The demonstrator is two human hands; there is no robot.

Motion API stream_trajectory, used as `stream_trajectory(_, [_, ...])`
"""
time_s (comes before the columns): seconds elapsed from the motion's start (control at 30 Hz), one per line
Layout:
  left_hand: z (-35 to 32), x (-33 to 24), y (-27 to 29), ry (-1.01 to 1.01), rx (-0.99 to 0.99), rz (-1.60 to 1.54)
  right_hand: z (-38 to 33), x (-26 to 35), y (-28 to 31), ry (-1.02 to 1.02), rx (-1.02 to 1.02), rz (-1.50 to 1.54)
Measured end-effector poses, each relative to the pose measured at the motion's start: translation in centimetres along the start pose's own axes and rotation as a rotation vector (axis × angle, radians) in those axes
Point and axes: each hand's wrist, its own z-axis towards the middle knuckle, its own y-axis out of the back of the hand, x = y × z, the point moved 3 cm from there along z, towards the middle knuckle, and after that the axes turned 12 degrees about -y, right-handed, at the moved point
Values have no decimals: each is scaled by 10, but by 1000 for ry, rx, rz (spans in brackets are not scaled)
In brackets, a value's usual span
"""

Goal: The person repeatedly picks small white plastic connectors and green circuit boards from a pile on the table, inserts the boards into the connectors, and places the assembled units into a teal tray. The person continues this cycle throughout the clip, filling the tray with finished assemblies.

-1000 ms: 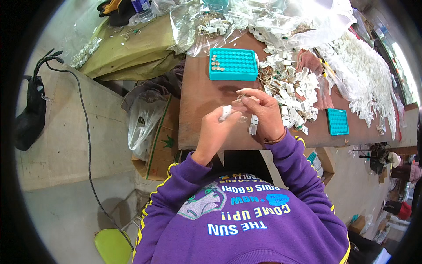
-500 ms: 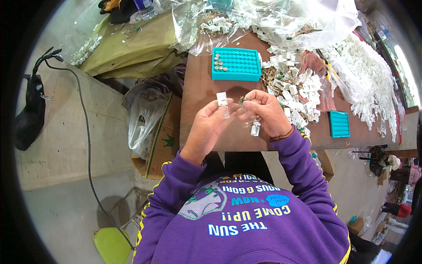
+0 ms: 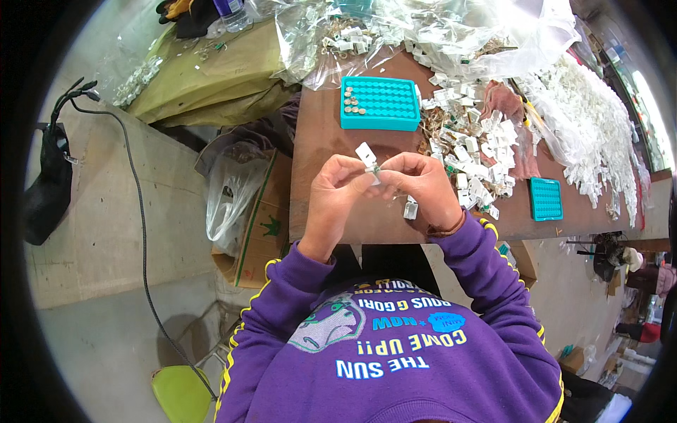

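My left hand [image 3: 337,196] pinches a small white plastic case [image 3: 365,154], its lid part tilted up above the fingertips. From the other side my right hand [image 3: 424,185] closes its thumb and forefinger on a small green piece [image 3: 376,169], brought right against the case. My fingertips nearly meet and hide much of both parts. Just below the right hand's fingers, a second white case [image 3: 410,208] lies on the brown table [image 3: 317,141]. Ahead of my hands stands a teal tray [image 3: 381,125] with several small round metal discs [image 3: 350,101] in its left pockets.
A heap of white cases with wires [image 3: 472,151] spreads right of the tray. Beyond it lie a pink cloth [image 3: 523,148], a large pile of white pieces [image 3: 582,120] and clear plastic sheeting [image 3: 451,28]. A smaller teal tray [image 3: 545,199] sits near the right front edge.
My hands have come together. The right hand has moved left with the green piece to the white case, and the case has tilted in my left fingers.
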Motion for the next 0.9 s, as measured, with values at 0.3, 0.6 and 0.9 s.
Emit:
stream_trajectory(0.3, [1, -10, -1, 128, 112, 41, -5, 16, 6, -13, 119, -131])
stream_trajectory(0.6, [1, -14, -8, 177, 292, -60, 0, -1, 5, -204, 407, 131])
stream_trajectory(0.9, [-6, -18, -11, -191, -85, 271, -16, 5, 2, -2, 38, -62])
